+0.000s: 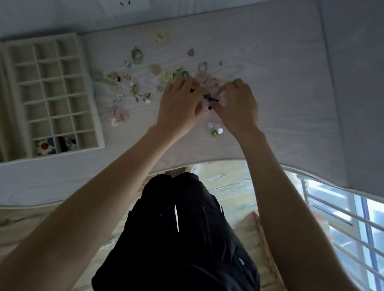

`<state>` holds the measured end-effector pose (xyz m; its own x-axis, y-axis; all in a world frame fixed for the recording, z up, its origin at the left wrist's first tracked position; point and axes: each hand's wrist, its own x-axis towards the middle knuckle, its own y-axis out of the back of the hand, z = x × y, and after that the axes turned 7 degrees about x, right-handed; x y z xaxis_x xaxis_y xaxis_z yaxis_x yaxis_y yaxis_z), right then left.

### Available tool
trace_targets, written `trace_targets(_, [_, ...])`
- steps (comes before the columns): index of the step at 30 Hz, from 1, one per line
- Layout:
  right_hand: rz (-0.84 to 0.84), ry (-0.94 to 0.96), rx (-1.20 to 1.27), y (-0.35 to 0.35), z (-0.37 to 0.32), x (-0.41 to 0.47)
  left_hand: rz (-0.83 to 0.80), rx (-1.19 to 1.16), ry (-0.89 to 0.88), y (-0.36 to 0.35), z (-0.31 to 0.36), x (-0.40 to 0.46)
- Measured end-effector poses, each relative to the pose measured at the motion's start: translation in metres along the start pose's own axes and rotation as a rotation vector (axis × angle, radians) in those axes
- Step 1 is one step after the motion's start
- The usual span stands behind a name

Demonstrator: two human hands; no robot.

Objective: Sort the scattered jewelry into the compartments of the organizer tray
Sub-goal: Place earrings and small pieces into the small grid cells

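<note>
Barely started: organizer tray (86,89) at my left holds two flower pieces (45,146) in near compartments; scattered jewelry (136,90) mostly on the tabletop (290,95); my left hand (180,104) and right hand (236,105) together pinch a small dark piece (208,99)

The organizer tray (43,91) lies at the left on the table (280,83); scattered jewelry (134,83) lies just right of it, two pieces (56,145) in its nearest compartments.

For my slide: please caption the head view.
Both hands pick at scattered jewelry beside the tray.
</note>
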<state>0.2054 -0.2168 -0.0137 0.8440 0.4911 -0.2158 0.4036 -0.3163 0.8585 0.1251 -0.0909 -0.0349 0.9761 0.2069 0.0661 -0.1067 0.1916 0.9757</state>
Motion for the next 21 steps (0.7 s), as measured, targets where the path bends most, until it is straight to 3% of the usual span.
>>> trace_targets(4, [-0.005,0.052,-0.144,-0.002,-0.005,0.003,-0.021,-0.048,0.049,0.004,0.003,0.006])
trace_targets(7, [0.163,0.126,-0.155,-0.005,-0.005,0.001,-0.005,-0.11,0.011,0.007,0.003,0.014])
trace_targets(10, [0.366,0.163,0.1,0.006,-0.01,-0.006,0.037,-0.388,0.016,0.02,0.003,0.014])
trace_targets(12, [0.369,0.163,0.34,0.019,-0.022,-0.014,0.061,-0.659,0.142,0.039,0.003,0.005])
trace_targets(16, [0.083,0.164,0.758,0.027,-0.063,-0.04,0.13,-0.926,0.256,0.073,-0.013,-0.037])
trace_targets(21, [-0.319,0.148,0.911,-0.011,-0.119,-0.066,0.164,-1.056,0.478,0.093,-0.062,-0.102])
